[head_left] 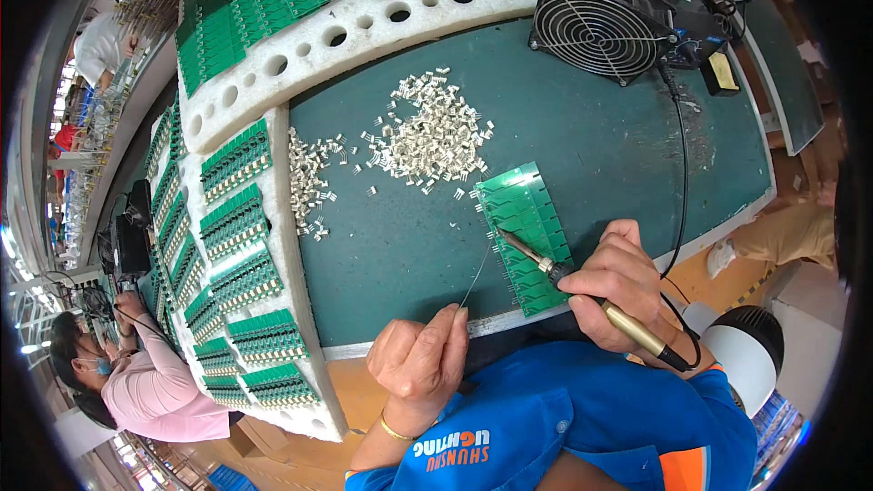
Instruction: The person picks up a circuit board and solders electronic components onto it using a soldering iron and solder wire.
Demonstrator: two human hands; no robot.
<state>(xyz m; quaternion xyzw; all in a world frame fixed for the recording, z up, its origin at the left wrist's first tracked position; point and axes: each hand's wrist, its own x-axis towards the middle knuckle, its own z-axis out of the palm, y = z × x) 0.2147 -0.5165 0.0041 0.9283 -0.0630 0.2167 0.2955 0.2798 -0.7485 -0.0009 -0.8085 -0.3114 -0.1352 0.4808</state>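
Observation:
A green circuit board panel [529, 250] lies on the dark green mat near the front edge, with small white connectors along its left side. My right hand [615, 286] is closed around a soldering iron [633, 328], whose tip points at the board's left edge. Between the thumb and fingers of my left hand [422, 356], thin solder wire [475, 282] is pinched and runs up to the same edge. Whether wire and tip touch is too small to tell. Beyond the board lies a loose pile of white connectors [436, 132].
A black fan [600, 23] stands at the back right, its cable hanging along the right side. White foam trays [305, 295] holding green boards line the left and back. More connectors [307, 177] lie beside the left tray. A co-worker in pink [164, 391] sits at far left.

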